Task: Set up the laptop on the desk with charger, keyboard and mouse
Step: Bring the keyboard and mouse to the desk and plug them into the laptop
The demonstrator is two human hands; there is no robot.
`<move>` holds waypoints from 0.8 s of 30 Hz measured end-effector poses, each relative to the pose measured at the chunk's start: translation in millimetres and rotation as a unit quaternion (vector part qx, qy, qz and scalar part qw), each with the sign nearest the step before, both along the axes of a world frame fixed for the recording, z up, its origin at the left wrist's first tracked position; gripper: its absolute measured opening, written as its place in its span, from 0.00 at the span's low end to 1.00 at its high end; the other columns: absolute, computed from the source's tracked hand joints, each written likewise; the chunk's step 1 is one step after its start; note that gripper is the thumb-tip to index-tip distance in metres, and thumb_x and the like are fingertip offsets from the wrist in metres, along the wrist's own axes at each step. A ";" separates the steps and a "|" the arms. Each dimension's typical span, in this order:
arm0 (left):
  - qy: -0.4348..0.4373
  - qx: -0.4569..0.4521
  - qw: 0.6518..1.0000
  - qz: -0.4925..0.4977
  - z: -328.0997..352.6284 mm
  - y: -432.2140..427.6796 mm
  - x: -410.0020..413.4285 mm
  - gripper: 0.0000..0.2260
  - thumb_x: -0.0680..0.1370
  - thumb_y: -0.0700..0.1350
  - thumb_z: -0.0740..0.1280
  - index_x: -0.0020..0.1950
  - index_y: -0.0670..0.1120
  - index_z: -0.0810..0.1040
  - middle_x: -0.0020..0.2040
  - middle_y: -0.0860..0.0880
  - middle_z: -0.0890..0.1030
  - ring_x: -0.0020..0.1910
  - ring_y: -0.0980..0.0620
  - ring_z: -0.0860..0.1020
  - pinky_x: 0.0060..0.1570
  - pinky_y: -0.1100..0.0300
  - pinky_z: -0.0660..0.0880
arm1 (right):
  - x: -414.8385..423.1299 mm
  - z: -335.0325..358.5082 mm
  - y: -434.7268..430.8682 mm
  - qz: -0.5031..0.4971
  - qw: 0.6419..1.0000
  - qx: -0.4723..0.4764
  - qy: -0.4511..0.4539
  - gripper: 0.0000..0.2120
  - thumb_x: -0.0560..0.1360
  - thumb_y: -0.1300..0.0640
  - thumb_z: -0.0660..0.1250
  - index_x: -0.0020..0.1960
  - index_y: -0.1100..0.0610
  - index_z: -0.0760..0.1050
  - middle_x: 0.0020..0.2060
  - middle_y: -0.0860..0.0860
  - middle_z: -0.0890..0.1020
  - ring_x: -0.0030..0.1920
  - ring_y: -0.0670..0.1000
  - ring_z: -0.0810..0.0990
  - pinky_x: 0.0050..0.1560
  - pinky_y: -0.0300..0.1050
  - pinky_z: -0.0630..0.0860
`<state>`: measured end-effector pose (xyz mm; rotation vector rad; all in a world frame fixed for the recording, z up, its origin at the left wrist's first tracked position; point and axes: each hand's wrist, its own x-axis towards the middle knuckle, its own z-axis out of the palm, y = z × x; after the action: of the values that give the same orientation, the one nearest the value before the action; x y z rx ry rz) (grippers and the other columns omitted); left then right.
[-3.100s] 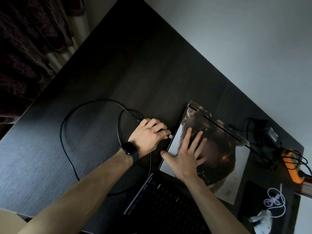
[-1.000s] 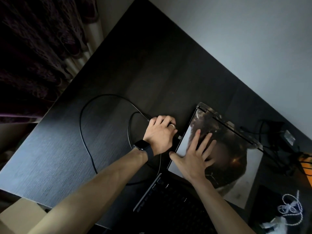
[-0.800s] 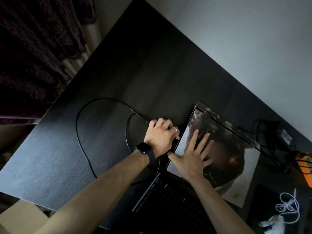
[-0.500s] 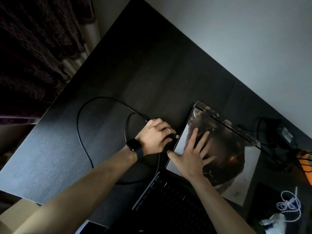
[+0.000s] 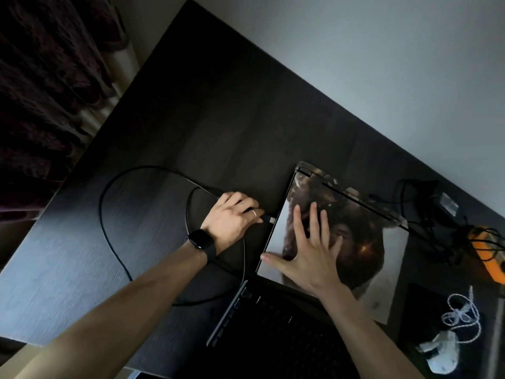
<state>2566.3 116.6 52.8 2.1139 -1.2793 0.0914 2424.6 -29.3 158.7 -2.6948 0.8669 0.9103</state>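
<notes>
A closed laptop [image 5: 366, 236] with a picture on its lid lies on the dark desk [image 5: 218, 105]. My right hand [image 5: 308, 253] presses flat on the lid, fingers spread. My left hand [image 5: 232, 218], with a watch and a ring, grips the plug end of a black cable [image 5: 114, 236]; the metal USB plug [image 5: 272, 220] sticks out of my fingers right at the laptop's left edge. The cable loops over the desk to the left. A black keyboard [image 5: 273, 332] lies in front of the laptop. A white mouse [image 5: 444, 356] rests on a dark mouse pad at the lower right.
Black charger cables and a power brick [image 5: 426, 203] lie tangled behind the laptop, next to an orange power strip [image 5: 489, 255]. A coiled white cord [image 5: 461, 315] lies on the mouse pad. A dark curtain [image 5: 41, 91] hangs at the left; a grey wall runs behind the desk.
My left hand has kept working the plug back and forth at the laptop's left edge; the metal tip shows outside the edge now. My right hand stays flat on the lid.
</notes>
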 end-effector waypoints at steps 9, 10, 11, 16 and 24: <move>-0.032 -0.015 0.998 -0.061 -0.6 -6.0 15.6 0.07 0.78 0.49 0.69 0.53 0.49 0.85 0.48 0.51 0.82 0.49 0.48 0.76 0.45 0.54 0.73 | 1.3 -1.8 -0.8 0.006 1.000 -0.008 -0.019 0.61 0.58 0.12 0.50 0.79 0.42 0.32 0.79 0.49 0.33 0.78 0.55 0.31 0.73 0.74 0.50; -0.027 -0.017 0.998 -0.060 -1.1 -4.9 14.0 0.07 0.78 0.49 0.69 0.53 0.48 0.85 0.47 0.50 0.81 0.47 0.48 0.76 0.44 0.54 0.73 | 1.4 -1.6 -0.5 0.005 1.000 -0.007 -0.019 0.61 0.58 0.12 0.50 0.79 0.42 0.32 0.79 0.49 0.32 0.78 0.55 0.31 0.73 0.74 0.50; -0.023 -0.018 0.998 -0.060 -1.7 -3.7 12.4 0.08 0.79 0.48 0.69 0.53 0.48 0.84 0.46 0.50 0.81 0.46 0.47 0.76 0.43 0.53 0.72 | 1.2 -1.6 -0.3 0.003 1.000 -0.008 -0.021 0.61 0.58 0.13 0.51 0.79 0.42 0.32 0.79 0.49 0.32 0.78 0.55 0.31 0.73 0.74 0.50; 0.007 -0.012 0.999 -0.050 -4.7 -1.3 9.6 0.08 0.78 0.48 0.70 0.54 0.48 0.84 0.47 0.49 0.80 0.45 0.47 0.76 0.40 0.53 0.73 | 0.7 -3.3 0.1 0.005 1.000 -0.011 -0.024 0.61 0.58 0.12 0.50 0.79 0.42 0.31 0.79 0.50 0.33 0.78 0.56 0.31 0.73 0.74 0.50; -0.016 -0.018 0.998 -0.056 -2.1 -2.4 9.7 0.08 0.78 0.47 0.70 0.56 0.48 0.83 0.47 0.49 0.80 0.47 0.48 0.75 0.42 0.53 0.73 | 0.2 -4.1 0.3 -0.002 1.000 -0.006 -0.031 0.62 0.58 0.12 0.51 0.79 0.42 0.31 0.79 0.48 0.32 0.78 0.54 0.30 0.73 0.75 0.49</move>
<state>2576.0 114.3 50.7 2.0142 -1.4008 0.0995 2424.8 -29.0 154.6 -2.7142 0.8667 0.8197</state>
